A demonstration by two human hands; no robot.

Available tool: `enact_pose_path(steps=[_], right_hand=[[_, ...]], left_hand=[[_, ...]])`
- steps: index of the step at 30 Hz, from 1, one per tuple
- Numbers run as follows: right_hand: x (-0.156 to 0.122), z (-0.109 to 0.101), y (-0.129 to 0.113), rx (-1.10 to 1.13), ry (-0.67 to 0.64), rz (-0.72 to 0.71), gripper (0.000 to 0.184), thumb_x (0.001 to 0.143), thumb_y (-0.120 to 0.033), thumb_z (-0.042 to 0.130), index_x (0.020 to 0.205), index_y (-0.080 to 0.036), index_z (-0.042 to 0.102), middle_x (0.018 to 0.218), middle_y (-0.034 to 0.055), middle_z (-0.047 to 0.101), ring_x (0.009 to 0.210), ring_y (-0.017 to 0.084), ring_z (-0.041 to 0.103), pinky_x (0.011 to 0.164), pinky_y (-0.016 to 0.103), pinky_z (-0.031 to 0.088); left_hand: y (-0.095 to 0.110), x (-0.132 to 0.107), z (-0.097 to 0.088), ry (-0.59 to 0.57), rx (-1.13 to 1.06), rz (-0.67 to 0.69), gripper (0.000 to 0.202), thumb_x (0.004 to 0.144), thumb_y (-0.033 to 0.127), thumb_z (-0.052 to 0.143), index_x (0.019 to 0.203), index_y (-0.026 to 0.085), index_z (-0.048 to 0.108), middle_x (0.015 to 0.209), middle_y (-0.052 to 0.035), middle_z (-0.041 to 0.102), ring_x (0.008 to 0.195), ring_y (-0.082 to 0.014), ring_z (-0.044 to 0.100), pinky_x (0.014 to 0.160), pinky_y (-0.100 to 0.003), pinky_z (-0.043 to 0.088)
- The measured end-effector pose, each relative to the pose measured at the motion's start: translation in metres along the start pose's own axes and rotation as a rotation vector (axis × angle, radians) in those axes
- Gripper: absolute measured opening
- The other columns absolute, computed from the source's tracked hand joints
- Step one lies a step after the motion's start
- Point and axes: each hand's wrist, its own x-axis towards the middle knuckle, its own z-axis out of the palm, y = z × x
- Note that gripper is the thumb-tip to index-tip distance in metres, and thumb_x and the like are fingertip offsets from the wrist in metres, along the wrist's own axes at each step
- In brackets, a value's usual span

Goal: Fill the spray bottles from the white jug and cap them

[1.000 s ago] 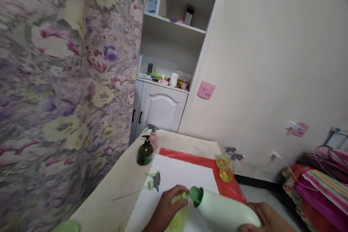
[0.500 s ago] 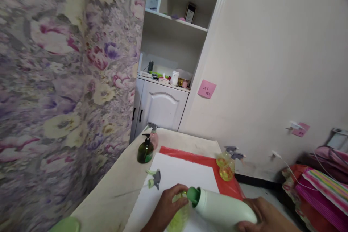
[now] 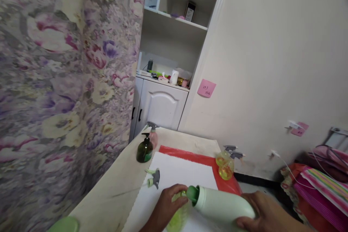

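My left hand (image 3: 170, 203) is closed around the neck of a clear yellow-green bottle (image 3: 178, 219), whose lower end is cut off by the frame's bottom edge. My right hand (image 3: 257, 210) grips a pale green bottle (image 3: 221, 204) by its base. That bottle is tipped nearly level, and its darker green spout (image 3: 193, 194) sits at the mouth of the yellow-green bottle. Whether liquid flows between them I cannot tell. A grey and green spray trigger head (image 3: 154, 179) with a thin tube lies to the left, on the white sheet's edge.
On the table (image 3: 108, 192), a dark green pump bottle (image 3: 144, 149) and a pink spray bottle (image 3: 153, 137) stand at the far left. Two yellow spray bottles (image 3: 226, 170) stand on the red sheet (image 3: 187, 156) at right. A light green rounded object (image 3: 65, 224) shows bottom left.
Both hands and both bottles keep almost the same pose. The whole view has shifted very slightly.
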Motion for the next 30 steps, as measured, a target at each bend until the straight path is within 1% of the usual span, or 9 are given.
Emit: enact_pose_path(steps=[3,11,18,24,30], right_hand=[[0.001,-0.002,-0.003,-0.012,0.005,-0.013,0.027,0.071,-0.047,0.068,0.08,-0.022,0.07,0.073,-0.0003,0.074,0.064,0.016,0.064,0.053,0.022,0.037],[0.001,-0.011,-0.015,-0.057,-0.015,0.004,0.027,0.071,-0.047,0.067,0.082,-0.022,0.07,0.075,0.0021,0.075,0.067,0.019,0.066,0.056,0.024,0.038],[-0.002,-0.021,-0.027,-0.128,-0.015,0.022,0.025,0.07,-0.044,0.066,0.076,-0.02,0.069,0.073,0.0033,0.075,0.065,0.019,0.065,0.054,0.024,0.035],[0.0,-0.02,-0.022,-0.148,0.004,0.012,0.026,0.07,-0.045,0.067,0.077,-0.02,0.07,0.075,0.0046,0.075,0.065,0.02,0.066,0.054,0.025,0.036],[0.002,-0.02,-0.021,-0.188,0.004,0.005,0.028,0.07,-0.046,0.067,0.077,-0.019,0.07,0.074,0.0058,0.075,0.065,0.021,0.065,0.055,0.027,0.036]], left_hand=[[-0.001,0.0,0.0,0.008,-0.019,-0.004,0.019,0.074,0.019,0.066,0.09,0.022,0.075,0.094,-0.0011,0.077,0.094,-0.0222,0.067,0.086,-0.027,0.047],[0.003,0.0,-0.002,0.012,-0.024,-0.006,0.018,0.075,0.02,0.065,0.089,0.021,0.075,0.093,-0.0016,0.077,0.093,-0.0223,0.067,0.085,-0.027,0.047],[0.002,0.001,0.0,-0.007,-0.047,0.01,0.017,0.076,0.024,0.066,0.09,0.02,0.075,0.093,-0.0024,0.078,0.092,-0.0228,0.067,0.084,-0.027,0.047],[0.001,0.001,0.003,-0.002,-0.059,0.004,0.016,0.076,0.021,0.066,0.089,0.021,0.076,0.093,-0.0022,0.078,0.092,-0.0226,0.068,0.084,-0.027,0.047],[0.002,0.002,0.004,-0.002,-0.06,-0.005,0.018,0.076,0.023,0.066,0.09,0.02,0.076,0.094,-0.0029,0.078,0.093,-0.0232,0.068,0.085,-0.028,0.047]])
